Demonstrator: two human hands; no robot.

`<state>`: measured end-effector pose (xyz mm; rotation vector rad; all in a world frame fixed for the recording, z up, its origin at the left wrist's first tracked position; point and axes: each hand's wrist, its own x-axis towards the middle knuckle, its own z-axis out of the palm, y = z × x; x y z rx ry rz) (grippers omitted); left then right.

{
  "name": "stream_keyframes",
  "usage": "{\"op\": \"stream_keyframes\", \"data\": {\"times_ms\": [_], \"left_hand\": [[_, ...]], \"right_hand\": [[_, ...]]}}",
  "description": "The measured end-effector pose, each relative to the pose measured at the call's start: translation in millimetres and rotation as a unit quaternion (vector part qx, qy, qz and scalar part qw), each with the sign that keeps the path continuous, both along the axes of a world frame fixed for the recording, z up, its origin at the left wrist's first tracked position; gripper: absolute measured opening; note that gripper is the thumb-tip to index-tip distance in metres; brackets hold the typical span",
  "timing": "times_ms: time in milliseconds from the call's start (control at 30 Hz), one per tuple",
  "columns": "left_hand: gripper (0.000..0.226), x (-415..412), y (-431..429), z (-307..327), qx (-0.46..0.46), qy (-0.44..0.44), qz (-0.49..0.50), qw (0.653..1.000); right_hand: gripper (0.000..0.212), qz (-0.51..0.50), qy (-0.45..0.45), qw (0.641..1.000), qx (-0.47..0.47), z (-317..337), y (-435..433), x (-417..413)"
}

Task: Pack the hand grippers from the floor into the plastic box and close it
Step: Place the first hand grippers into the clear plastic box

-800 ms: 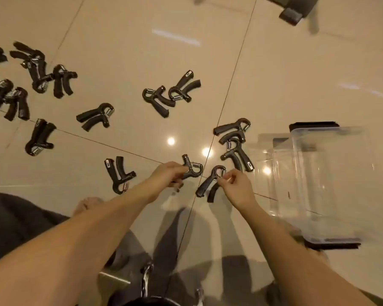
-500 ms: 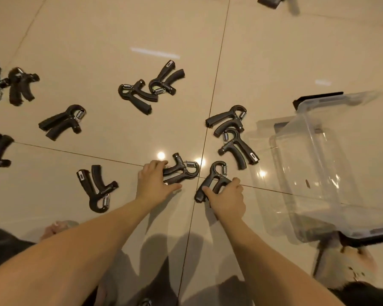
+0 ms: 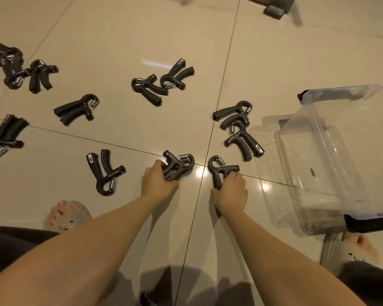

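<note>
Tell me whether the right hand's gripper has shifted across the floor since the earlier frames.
Yes. The hand gripper in the right hand has swung from left of the lengthwise tile joint to its right, toward the plastic box.

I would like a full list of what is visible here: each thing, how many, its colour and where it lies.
hand grippers: about thirteen, black with metal springs, scattered on the floor, mostly left and centre; the far-left ones are blurred, so the count is uncertain.
box: one, clear plastic, right side, open, nothing seen inside.
box clips: black, at the near and far ends of the box.
floor: beige glossy tiles.
dark object: one, top edge, unclear.
feet: two, bare, in clear sandals, bottom left and right.
left hand: closed on one gripper.
right hand: closed on another gripper.
</note>
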<state>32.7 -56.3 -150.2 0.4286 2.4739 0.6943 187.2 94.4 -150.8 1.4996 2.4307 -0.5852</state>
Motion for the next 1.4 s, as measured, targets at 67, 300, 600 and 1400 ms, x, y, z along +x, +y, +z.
{"op": "stream_keyframes", "data": {"times_ms": [67,300,600,1400], "left_hand": [[0.055,7,4,10,0.029,0.001,0.029,0.999],[0.065,22,48,71,0.139,-0.016,0.092,0.986],[0.063,56,118,187,0.149,0.020,-0.064,0.987],[0.058,154,255,158,0.173,0.063,-0.173,0.968]], "right_hand": [[0.051,0.009,0.024,1.000,-0.015,7,11,9],[0.047,0.082,0.137,0.987,-0.011,92,83,22],[0.051,0.206,0.067,0.973,-0.080,237,195,70],[0.069,0.228,-0.038,0.972,-0.040,176,317,209]]}}
